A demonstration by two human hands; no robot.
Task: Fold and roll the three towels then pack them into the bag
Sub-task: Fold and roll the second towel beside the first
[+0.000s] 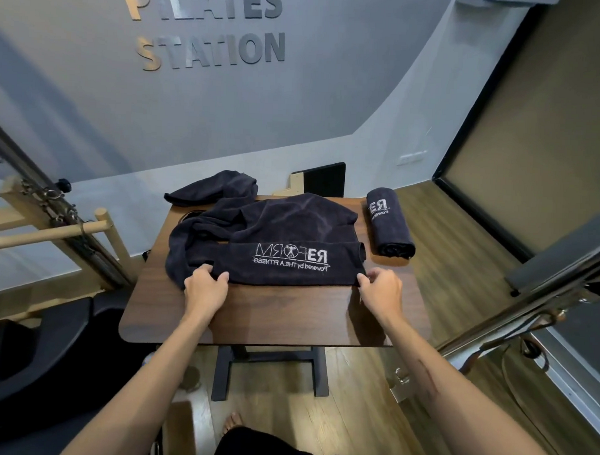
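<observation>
A dark wooden surface seen from above. At far left, a crumpled dark towel hangs over the back edge. The left hand pinches the near edge of a printed towel spread across the middle — its front part folded over, white logo showing. The right hand pinches the same edge's other end. At right lies a rolled towel, apart from the others.
</observation>
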